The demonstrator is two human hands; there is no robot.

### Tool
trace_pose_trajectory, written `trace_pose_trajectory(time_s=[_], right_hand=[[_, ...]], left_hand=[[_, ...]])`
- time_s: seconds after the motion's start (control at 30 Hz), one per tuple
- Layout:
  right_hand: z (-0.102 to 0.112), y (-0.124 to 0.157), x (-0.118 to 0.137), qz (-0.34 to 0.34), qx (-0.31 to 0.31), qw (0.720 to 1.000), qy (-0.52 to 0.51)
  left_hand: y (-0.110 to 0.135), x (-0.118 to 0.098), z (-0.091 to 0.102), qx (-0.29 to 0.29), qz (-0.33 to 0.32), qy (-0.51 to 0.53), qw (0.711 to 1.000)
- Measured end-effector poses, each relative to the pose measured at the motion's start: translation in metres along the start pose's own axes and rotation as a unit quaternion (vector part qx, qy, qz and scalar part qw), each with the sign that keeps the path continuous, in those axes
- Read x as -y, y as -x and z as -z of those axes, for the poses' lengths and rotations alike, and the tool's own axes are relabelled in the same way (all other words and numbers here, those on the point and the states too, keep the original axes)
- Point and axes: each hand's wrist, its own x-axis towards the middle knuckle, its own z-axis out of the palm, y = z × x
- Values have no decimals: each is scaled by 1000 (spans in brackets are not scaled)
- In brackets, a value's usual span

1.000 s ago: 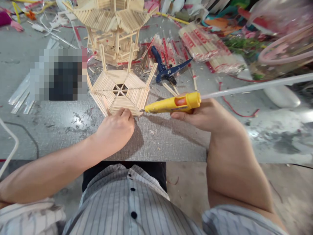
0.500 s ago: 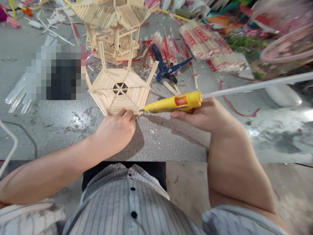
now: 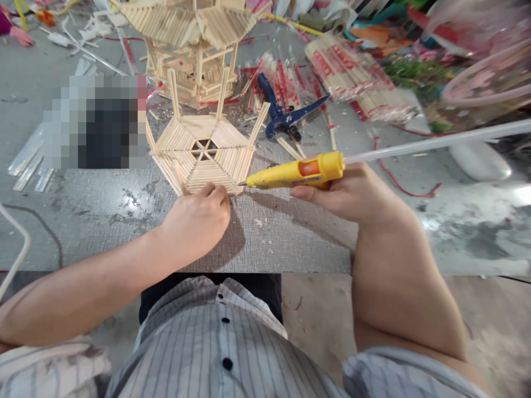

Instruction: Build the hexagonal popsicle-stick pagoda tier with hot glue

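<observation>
A hexagonal panel of wooden sticks (image 3: 203,152) lies flat on the grey table (image 3: 103,215), with several sticks standing up from its corners. My left hand (image 3: 197,221) rests on the table with its fingers pressed together at the panel's near edge. My right hand (image 3: 352,193) grips a yellow hot glue gun (image 3: 296,172). Its nozzle points left and sits at the panel's near right corner, just beside my left fingertips. A clear glue stick (image 3: 435,142) juts from the back of the gun to the right.
A taller stick-built tower (image 3: 193,50) stands behind the panel. Blue-handled cutters (image 3: 284,113) lie to its right among loose sticks and packets of sticks (image 3: 352,77). A blurred-out patch covers part of the table at left. The table's front edge runs just above my lap.
The glue gun has risen and shifted a little, its nozzle staying at the panel's near right corner. My left hand has barely moved.
</observation>
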Motion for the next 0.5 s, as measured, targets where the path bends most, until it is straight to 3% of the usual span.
trace_pose_trajectory(time_s=[0.4, 0.5], right_hand=[[3, 0, -1, 52, -6, 998, -38], [0, -1, -5, 96, -23, 995, -28]], left_hand=[[0, 0, -1, -4, -3, -1, 1000], [0, 0, -2, -11, -1, -5, 1000]])
